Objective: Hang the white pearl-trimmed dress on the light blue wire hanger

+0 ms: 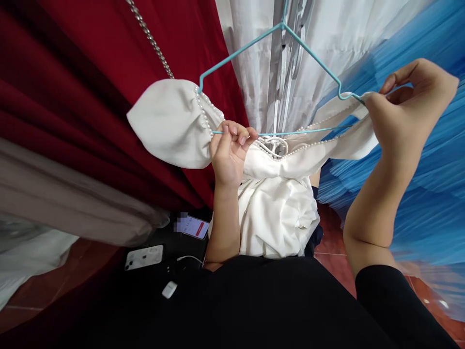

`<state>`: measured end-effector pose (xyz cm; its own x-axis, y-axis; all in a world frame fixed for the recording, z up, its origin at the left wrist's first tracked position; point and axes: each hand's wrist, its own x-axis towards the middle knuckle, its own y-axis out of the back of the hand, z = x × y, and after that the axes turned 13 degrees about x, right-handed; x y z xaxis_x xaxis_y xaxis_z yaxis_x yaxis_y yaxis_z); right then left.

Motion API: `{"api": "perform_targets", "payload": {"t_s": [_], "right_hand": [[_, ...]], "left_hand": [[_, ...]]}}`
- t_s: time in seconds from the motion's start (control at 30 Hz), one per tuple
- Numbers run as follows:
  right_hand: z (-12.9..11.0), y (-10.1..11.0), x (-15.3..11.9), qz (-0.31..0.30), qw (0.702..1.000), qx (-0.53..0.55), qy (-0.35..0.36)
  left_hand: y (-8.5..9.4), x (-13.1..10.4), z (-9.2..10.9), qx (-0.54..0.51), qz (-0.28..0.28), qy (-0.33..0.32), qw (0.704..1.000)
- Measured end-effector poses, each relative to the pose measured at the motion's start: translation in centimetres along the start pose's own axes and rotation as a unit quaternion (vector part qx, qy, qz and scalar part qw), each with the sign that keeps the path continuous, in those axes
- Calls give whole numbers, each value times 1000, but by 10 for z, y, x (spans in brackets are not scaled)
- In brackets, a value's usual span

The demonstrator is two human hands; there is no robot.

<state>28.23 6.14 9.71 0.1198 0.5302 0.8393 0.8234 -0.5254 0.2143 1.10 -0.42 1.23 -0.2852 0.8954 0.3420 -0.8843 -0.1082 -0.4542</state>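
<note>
A white dress (279, 213) with pearl-trimmed edges hangs on a light-blue wire hanger (241, 55) in front of me. My left hand (230, 150) is closed, its fingers curled round the hanger's lower bar beside the neckline. Left of it, a puffed white sleeve (167, 123) spreads outward, the hanger's left end at its pearl edge. At the hanger's right end, my right hand (407, 104) pinches the dress's other sleeve (358, 140); the fingertips are partly hidden. A thin white cord loops at the neckline. The skirt is bunched up over my lap.
A red curtain-like cloth (90, 58) hangs at left, with white fabric (250, 43) behind the hanger. Blue tulle (428, 184) fills the right side. On a black surface at lower left lie a phone (144, 257), another lit phone (196, 227) and a small white case (169, 290).
</note>
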Motion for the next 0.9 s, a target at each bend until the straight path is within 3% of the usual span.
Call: {"api": "perform_targets", "payload": {"t_s": [0.13,0.3,0.47,0.53,0.67,0.7,0.8,0.9], "right_hand": [[-7,-6,4,-10,998,55,26],[-12,-37,13,-14,986,158,55],[-36,-44,-12,48,938,312,145],[-45,-45,-33,12,942,301,146],[-43,-65,-81,-224,952,168,126],[-39,-72,-91,-251,951,123,131],[-30,-86,-111,-226,963,36,144],[-31,-89,-114,-187,973,57,124]], "left_hand": [[-4,-2,0,-1,4,1,1000],[-3,-3,-2,-12,-9,-15,1000],[0,-2,-1,4,-12,-4,1000],[-1,-2,-1,10,-7,-2,1000],[0,-2,-5,10,-17,-13,1000],[2,-2,-6,10,-24,-15,1000],[10,-6,-4,39,-45,-12,998],[18,-15,9,128,-69,15,989]]}}
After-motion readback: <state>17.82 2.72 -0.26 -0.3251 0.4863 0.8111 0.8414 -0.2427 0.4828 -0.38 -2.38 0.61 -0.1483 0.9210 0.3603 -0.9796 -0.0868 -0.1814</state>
